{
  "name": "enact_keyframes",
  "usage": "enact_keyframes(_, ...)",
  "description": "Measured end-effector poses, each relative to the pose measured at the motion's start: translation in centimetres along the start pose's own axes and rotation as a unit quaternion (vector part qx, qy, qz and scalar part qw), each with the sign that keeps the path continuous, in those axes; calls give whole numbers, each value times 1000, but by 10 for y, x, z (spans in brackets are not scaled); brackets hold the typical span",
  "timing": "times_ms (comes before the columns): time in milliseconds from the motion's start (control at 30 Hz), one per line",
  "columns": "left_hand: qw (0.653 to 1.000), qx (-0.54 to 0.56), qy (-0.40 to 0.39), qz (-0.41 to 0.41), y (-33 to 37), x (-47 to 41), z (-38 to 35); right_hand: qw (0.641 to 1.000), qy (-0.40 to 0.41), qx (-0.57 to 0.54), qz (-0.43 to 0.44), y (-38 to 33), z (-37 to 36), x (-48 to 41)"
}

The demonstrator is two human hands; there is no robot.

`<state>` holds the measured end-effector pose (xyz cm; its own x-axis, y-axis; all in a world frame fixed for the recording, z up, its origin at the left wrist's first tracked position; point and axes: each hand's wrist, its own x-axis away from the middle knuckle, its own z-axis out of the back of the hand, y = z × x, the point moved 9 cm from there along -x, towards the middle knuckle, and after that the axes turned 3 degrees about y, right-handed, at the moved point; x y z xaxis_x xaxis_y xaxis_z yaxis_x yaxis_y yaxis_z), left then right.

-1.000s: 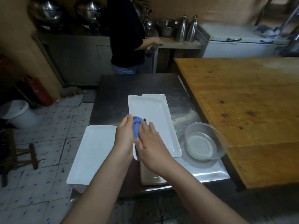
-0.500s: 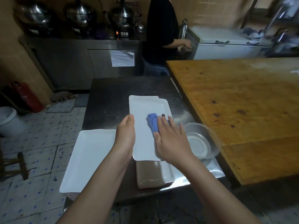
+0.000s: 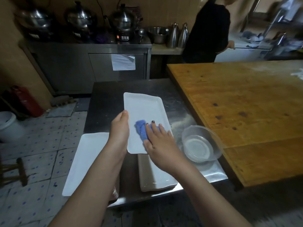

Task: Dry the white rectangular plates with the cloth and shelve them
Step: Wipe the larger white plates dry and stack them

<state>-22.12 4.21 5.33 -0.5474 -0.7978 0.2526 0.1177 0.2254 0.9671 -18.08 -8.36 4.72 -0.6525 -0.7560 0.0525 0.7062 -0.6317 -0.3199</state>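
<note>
A white rectangular plate (image 3: 144, 110) is held above the steel table (image 3: 108, 95). My left hand (image 3: 119, 130) grips its left edge, thumb on top. My right hand (image 3: 158, 141) presses a blue cloth (image 3: 141, 130) flat onto the plate's near half with straight fingers. A second white plate (image 3: 85, 161) lies at the table's left front corner, partly over the edge. A third plate (image 3: 155, 177) lies on the table under my right wrist.
A clear glass bowl (image 3: 200, 144) sits at the steel table's right edge, next to a large wooden table (image 3: 246, 108). A person in black (image 3: 208, 30) stands at the back counter by steel pots. A red extinguisher (image 3: 26, 102) and a white bucket (image 3: 8, 123) are on the floor, left.
My right hand and the blue cloth have slid from the plate's left edge towards its middle. The view turned left. The person in black moved right along the counter.
</note>
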Motion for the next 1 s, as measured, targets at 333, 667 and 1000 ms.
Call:
enact_keyframes(333, 999, 26, -27, 18, -4, 14, -10, 996, 70, -38, 35, -21, 12, -33)
enact_keyframes(667, 1000, 0, -16, -9, -5, 22, -2, 989, 99, 85, -67, 38, 26, -36)
enact_keyframes(1000, 1000, 0, 17, -21, -6, 13, -10, 980, -40, -196, -3, -29, -6, 7)
